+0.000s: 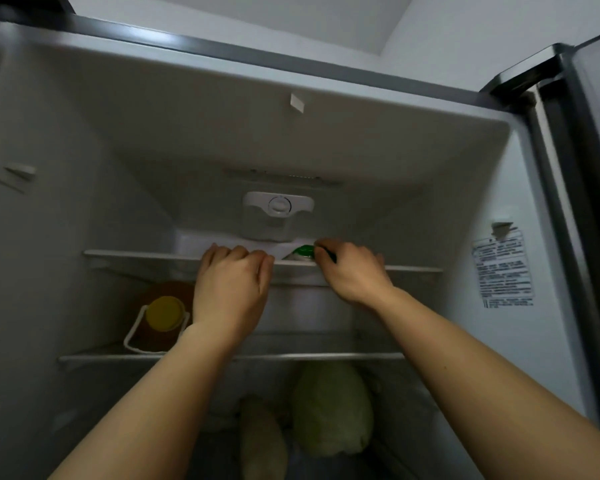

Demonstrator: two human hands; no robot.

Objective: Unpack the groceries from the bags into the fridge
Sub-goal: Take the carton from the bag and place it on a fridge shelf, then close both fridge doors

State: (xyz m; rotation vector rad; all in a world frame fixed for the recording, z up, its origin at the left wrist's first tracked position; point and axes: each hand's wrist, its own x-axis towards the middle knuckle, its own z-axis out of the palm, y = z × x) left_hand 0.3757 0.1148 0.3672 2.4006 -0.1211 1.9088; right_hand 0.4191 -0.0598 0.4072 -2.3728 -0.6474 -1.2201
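A white carton with a green screw cap is seen on the top shelf of an open fridge, towards the far middle, just below the temperature dial. The carton is held from both sides. The left hand is curled over its left part, fingers together and bent against the white surface. The right hand is placed at the cap, fingers closed around its right side; how firmly cannot be told.

On the middle shelf, to the left, an amber bottle with a yellow lid and a white carrying handle is stood. A pale box is set behind the wrists, its contents hidden. Below, a pale green cabbage is laid on the right, with a paler, blurred vegetable just beside it on the left. A printed label is stuck on the right inner wall.
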